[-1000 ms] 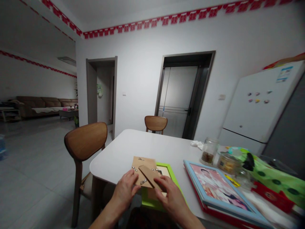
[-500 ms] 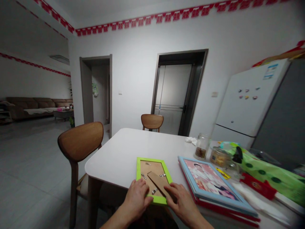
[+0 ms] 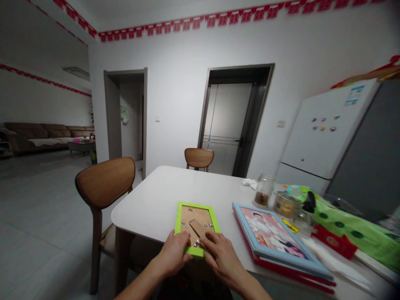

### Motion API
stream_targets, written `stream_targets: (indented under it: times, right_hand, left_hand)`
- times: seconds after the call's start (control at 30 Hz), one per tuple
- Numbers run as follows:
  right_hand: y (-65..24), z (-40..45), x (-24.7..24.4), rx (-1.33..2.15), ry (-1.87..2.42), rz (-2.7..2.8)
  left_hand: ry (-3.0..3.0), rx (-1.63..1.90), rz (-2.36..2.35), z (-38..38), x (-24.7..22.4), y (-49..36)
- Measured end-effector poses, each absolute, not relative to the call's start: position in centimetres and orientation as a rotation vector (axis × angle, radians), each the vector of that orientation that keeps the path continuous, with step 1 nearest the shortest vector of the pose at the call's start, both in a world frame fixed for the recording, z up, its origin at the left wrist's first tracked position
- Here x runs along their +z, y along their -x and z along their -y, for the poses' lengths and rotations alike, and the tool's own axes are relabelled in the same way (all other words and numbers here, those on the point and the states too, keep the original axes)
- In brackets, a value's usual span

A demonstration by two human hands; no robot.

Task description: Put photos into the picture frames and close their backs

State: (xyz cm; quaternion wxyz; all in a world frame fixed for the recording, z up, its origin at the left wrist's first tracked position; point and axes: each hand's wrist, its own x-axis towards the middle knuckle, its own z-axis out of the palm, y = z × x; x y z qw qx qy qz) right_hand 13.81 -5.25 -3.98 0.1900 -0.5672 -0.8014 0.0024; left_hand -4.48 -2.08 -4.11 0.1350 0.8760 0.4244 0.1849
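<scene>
A lime-green picture frame (image 3: 177, 217) lies face down at the near edge of the table, with its brown backing board (image 3: 201, 214) showing. Small metal clips sit around the board, and a brown stand leg (image 3: 196, 226) lies along it. My left hand (image 3: 175, 252) is closed on the frame's lower left edge. At the lower right, my right hand (image 3: 221, 254) grips the frame's edge, its fingers over the back beside the bottom metal clip (image 3: 196, 242). That hand covers the lower part of the stand leg.
To the right, a light-blue framed photo (image 3: 250, 241) lies on red frames. Beyond it are a glass jar (image 3: 264, 191), a food container (image 3: 286, 205), a red box (image 3: 334, 241) and a green bag (image 3: 353, 225). Wooden chairs stand left (image 3: 108, 183) and at the far side (image 3: 199, 158).
My right hand has shifted left across the back, with its fingers now by the bottom clip. The green frame sits slightly farther left and higher in view. My left hand keeps its hold.
</scene>
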Motion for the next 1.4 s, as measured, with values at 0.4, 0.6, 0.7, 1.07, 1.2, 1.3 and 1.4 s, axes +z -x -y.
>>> stream_targets:
  times: [0.4, 0.6, 0.7, 1.07, 1.2, 1.3, 1.4]
  right_hand:
    - [-12.5, 5.5, -3.7, 0.079, 1.516, 2.355]
    - [-14.4, 3.4, -4.4, 0.05, 1.64, 2.179]
    - [-15.5, 1.6, -4.6, -0.049, 1.83, 2.048]
    - [-16.1, 0.5, -5.1, -0.155, 1.905, 2.058]
    - [-14.2, 0.7, -4.8, -0.089, 1.791, 2.084]
    - [-11.6, 0.5, -4.3, 0.001, 1.66, 2.183]
    - [-9.6, -0.3, -3.9, 0.035, 1.673, 2.242]
  left_hand:
    - [-2.532, 0.492, -1.189, 1.6, -4.2, 5.0]
    - [-2.49, 0.559, -1.119, 1.4, -4.4, 5.5]
    - [-2.48, 0.593, -1.055, 1.4, -4.3, 5.8]
    - [-2.483, 0.661, -1.078, 1.7, -4.3, 5.8]
    - [-2.447, 0.681, -1.029, 1.7, -4.8, 5.8]
    - [-2.409, 0.682, -1.042, 1.6, -5.0, 5.9]
    - [-2.397, 0.685, -1.03, 1.7, -5.0, 6.0]
